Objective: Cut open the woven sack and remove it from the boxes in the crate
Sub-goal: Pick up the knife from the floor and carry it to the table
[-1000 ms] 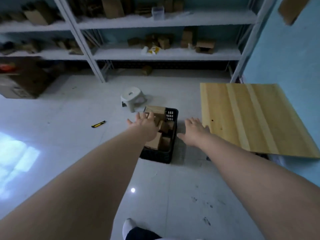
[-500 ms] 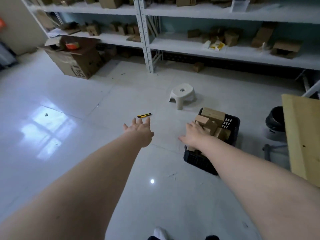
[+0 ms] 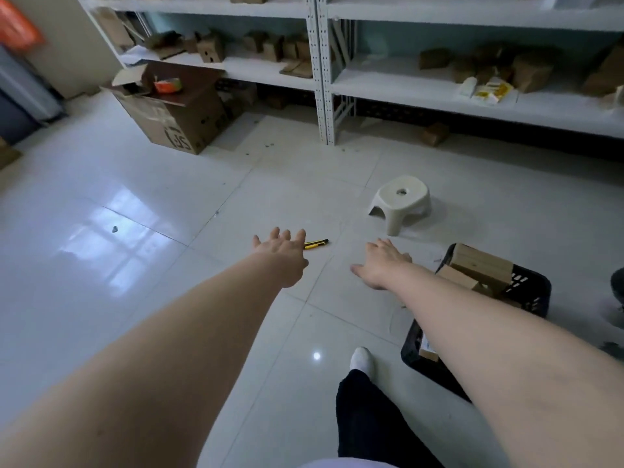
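Pointing forward over glossy white floor tiles (image 3: 135, 231), both bare arms straight, palms down. Left hand (image 3: 282, 253): fingers spread wide, holding nothing. Right hand (image 3: 381, 265): flat, fingers relaxed, also holding nothing. One black slotted plastic crate (image 3: 533, 295) beneath the right forearm, holding at least three brown cardboard boxes (image 3: 481, 266). One cream rounded plastic stool (image 3: 400, 204) beyond. One yellow-black utility knife (image 3: 317, 243) on the tiles, just past the left fingertips.
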